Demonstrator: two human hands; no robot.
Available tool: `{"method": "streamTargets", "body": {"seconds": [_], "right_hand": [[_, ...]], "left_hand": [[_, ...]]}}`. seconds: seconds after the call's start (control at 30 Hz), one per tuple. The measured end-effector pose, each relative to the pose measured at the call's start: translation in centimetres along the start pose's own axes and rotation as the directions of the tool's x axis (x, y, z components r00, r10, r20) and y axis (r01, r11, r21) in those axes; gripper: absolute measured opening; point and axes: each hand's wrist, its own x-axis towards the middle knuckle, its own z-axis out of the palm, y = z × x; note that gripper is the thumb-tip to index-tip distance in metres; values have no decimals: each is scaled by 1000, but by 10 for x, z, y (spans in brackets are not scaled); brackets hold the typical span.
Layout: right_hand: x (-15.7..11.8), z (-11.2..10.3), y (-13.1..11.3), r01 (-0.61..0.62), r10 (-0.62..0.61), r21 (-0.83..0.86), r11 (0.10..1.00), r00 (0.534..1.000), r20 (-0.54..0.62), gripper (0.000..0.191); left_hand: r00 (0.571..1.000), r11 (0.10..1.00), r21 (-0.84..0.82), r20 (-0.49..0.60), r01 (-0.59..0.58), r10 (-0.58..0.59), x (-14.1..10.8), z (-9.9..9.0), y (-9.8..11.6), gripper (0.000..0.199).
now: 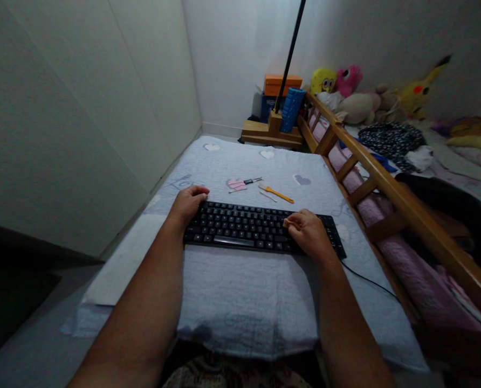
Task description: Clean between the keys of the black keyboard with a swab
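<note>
The black keyboard (240, 222) is lying flat on pale cloth (244, 291), showing a glossy space bar (234, 241). Its long axis is running left to right, the space-bar edge facing the near side. The left hand (187, 206) is touching the left end, grip indeterminable; the right hand (306, 229) is pinching fingertips together over the keys (265, 222), contents unclear

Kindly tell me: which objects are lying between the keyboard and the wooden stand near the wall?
In the head view, a yellow brush, a dark-handled tool and two thin sticks lie on the cloth, nearer the keyboard than the stand.
</note>
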Motion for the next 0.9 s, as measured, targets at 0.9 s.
{"method": "streamTargets", "body": {"seconds": [0.9], "right_hand": [[3, 11, 3, -19, 18, -6, 1000, 990, -142, 22]], "left_hand": [[1000, 999, 52, 1, 7, -7, -3, 0, 5, 21]]}}
